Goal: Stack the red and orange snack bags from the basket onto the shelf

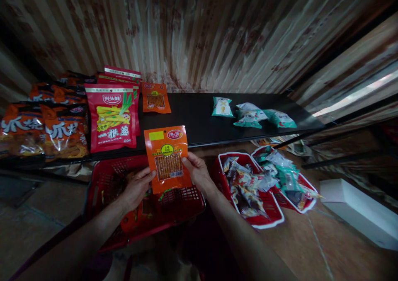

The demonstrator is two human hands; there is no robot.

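Between my hands is an orange snack packet (168,142) with a window showing brown sticks, its front facing me. My left hand (138,189) grips its lower left edge, and my right hand (197,171) pinches the right edge with the thumb on the front. Below it is a red plastic basket (183,212) with more packets inside, partly hidden by my arms. A similar orange packet (155,98) rests on the black shelf (192,119), beside red snack bags (112,117) with a scallion picture.
Orange-and-black snack bags (64,129) fill the shelf's left end. Small teal-and-white bags (250,116) lie on its right half. Two smaller red baskets (276,219) of snack bags stand on the floor at right, near a white box (357,210). Corrugated sheeting (186,32) backs the shelf.
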